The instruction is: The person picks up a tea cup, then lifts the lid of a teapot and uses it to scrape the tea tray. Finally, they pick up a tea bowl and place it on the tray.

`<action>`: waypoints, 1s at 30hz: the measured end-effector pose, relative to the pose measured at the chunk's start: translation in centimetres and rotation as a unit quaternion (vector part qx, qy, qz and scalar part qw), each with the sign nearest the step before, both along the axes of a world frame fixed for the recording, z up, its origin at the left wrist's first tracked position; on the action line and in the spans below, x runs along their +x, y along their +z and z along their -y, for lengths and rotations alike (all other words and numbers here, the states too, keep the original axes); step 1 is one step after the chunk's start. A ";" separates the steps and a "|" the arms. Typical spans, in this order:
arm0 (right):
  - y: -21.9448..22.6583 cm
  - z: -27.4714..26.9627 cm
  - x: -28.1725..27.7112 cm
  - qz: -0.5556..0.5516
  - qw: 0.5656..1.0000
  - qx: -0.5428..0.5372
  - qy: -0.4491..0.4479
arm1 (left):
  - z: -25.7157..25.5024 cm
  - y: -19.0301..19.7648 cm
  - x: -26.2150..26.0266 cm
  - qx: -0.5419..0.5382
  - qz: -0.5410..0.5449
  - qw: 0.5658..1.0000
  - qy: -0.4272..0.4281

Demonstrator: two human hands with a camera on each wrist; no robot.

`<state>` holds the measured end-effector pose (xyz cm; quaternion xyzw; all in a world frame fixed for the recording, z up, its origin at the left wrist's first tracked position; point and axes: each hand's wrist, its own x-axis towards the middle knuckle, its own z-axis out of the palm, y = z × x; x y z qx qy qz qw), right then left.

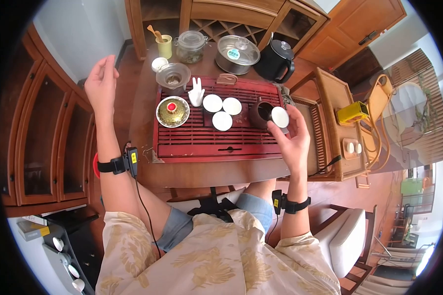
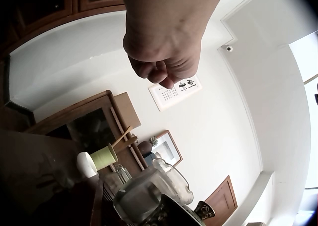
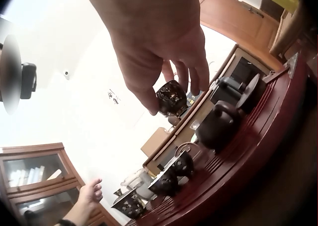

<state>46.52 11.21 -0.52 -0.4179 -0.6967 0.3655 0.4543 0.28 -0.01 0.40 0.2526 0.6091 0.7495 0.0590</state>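
My right hand (image 1: 296, 136) pinches a small teacup (image 1: 279, 117) between thumb and fingers. White inside, the cup shows a dark flowered outside in the right wrist view, raised above the tea tray (image 1: 192, 153). In the head view it overlaps the edge of a dark brown teapot (image 1: 257, 114), whose top is uncovered. Three more teacups (image 1: 222, 121) with white insides stand close together mid-tray. To their left are a white hand-shaped figurine (image 1: 196, 93) and a lidded gaiwan (image 1: 173, 112) with a red knob. My left hand (image 1: 102, 86) is raised left of the table, holding nothing, fingers relaxed.
Behind the gaiwan stands a glass pitcher (image 1: 173, 78) with a strainer. Along the table's back are a green tool holder (image 1: 164, 47), a glass jar (image 1: 191, 46), a lidded steel pot (image 1: 237, 55) and a black kettle (image 1: 279, 61). A wooden cart (image 1: 330, 93) stands right.
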 end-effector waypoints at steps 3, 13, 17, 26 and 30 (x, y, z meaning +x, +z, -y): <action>-0.3 -1.6 1.4 -0.016 1.000 -0.011 -0.007 | 0.0 -0.2 -0.1 0.015 0.003 1.000 -0.011; -0.5 -3.3 2.3 0.147 0.982 0.119 -0.015 | 0.2 -0.3 -0.4 0.013 0.004 1.000 -0.010; -0.3 -3.1 2.1 0.162 0.979 0.126 -0.008 | 0.2 -0.3 -0.5 0.015 0.003 1.000 -0.012; 0.5 -2.8 1.2 0.232 0.951 0.203 -0.014 | 0.2 -0.3 -0.4 0.013 0.001 1.000 -0.011; -0.4 -2.8 0.9 0.140 0.979 0.146 -0.021 | 0.3 -0.3 -0.4 0.008 -0.005 1.000 -0.005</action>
